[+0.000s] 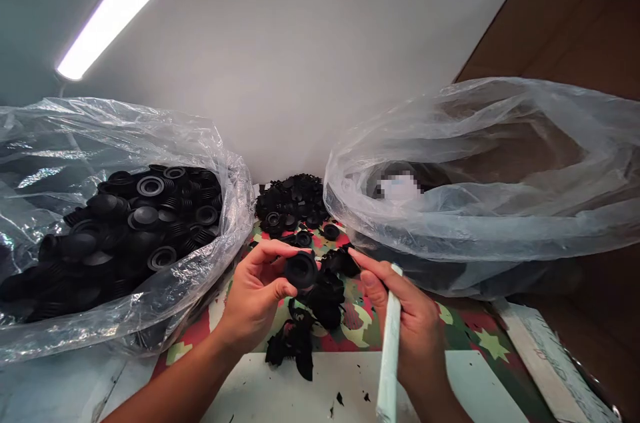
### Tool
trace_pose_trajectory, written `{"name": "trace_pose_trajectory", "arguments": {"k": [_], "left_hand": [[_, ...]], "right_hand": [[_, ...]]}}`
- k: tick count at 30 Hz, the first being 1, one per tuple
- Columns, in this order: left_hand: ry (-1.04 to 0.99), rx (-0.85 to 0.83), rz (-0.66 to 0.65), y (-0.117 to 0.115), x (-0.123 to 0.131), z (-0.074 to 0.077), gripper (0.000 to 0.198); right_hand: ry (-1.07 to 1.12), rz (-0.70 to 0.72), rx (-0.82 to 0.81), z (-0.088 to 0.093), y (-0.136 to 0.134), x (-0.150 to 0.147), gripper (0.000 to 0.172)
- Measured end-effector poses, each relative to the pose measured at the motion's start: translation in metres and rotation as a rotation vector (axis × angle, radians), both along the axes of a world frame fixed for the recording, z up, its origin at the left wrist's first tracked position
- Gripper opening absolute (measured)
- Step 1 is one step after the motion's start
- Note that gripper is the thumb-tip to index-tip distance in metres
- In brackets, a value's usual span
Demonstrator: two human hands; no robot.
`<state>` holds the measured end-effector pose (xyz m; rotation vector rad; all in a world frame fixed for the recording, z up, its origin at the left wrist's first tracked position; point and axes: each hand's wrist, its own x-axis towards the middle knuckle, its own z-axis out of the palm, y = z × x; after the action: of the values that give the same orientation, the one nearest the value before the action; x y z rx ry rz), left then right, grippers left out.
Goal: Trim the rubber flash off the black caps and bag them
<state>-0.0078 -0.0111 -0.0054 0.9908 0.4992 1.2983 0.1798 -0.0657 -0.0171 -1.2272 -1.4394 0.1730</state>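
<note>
My left hand [255, 296] grips a round black rubber cap [301, 270] between thumb and fingers, its hollow ringed side facing me. In my right hand [407, 320] is a tool with a long white handle [389, 350], held like a pen. The handle slants down towards me, and its working tip is too small to make out near the fingertips. Black rubber scraps [327, 300] lie below and between both hands, on a camouflage-patterned cloth [357, 320]. More torn scraps [295, 343] spill onto a white board [345, 370] in front of me.
At left, a clear plastic bag [235, 190] holds many ribbed black rubber parts [150, 220]. Another clear bag [480, 230] gapes at right beside brown cardboard [565, 16]. A heap of black pieces [295, 200] lies against the wall [280, 76], with a loose black ring [331, 232] nearby.
</note>
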Motion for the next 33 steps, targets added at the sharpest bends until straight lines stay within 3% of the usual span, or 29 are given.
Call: {"name": "trace_pose_trajectory", "arguments": {"k": [6, 12, 20, 33], "left_hand": [[0.045, -0.062, -0.099, -0.002, 0.004, -0.003, 0.048], [0.114, -0.041, -0.078, -0.002, 0.002, -0.002, 0.043], [0.273, 0.079, -0.046, -0.001, -0.005, -0.006, 0.046], [0.227, 0.055, -0.062, -0.002, -0.004, -0.009, 0.043]], "right_hand": [[-0.140, 0.161, 0.088, 0.001, -0.013, 0.002, 0.029], [-0.176, 0.276, 0.132, 0.007, -0.008, -0.007, 0.028], [-0.231, 0.310, 0.137, 0.013, -0.004, -0.008, 0.034], [-0.274, 0.271, 0.163, 0.010, -0.003, -0.011, 0.035]]}}
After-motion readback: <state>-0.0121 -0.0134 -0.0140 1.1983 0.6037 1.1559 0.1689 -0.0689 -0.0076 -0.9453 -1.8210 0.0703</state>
